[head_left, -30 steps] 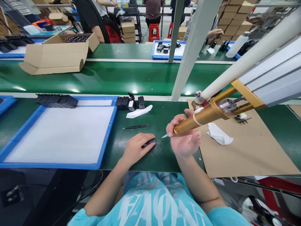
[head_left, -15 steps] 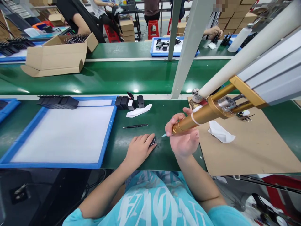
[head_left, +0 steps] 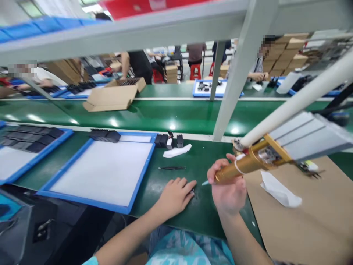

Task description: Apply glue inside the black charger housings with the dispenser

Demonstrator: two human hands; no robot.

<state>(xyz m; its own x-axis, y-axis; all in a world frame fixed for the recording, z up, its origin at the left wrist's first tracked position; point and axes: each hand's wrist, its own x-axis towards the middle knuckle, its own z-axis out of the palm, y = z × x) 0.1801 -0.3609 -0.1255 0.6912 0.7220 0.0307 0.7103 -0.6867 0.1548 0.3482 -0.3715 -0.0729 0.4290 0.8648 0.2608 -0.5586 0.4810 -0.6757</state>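
My right hand (head_left: 228, 191) is wrapped round the gold barrel of a glue dispenser (head_left: 237, 167), whose pale blue tip (head_left: 205, 182) points left, just short of my left hand. My left hand (head_left: 175, 195) lies over a small black part (head_left: 192, 191) on the green bench, fingers curled on it; only the part's edge shows. A white hose (head_left: 292, 105) and a grey housing (head_left: 306, 134) run up and right from the dispenser.
Black tweezers (head_left: 171, 168), a white cloth (head_left: 176, 151) and a few black parts (head_left: 168, 140) lie behind my hands. A blue tray with white foam (head_left: 102, 171) is at left, a brown cardboard sheet (head_left: 311, 217) with a white cloth (head_left: 280, 191) at right. People work across the green conveyor (head_left: 154, 116).
The view has tilted up and swung left, bringing an overhead rack and a second blue tray into sight. My hands keep the same grip and stay in the same place on the bench.
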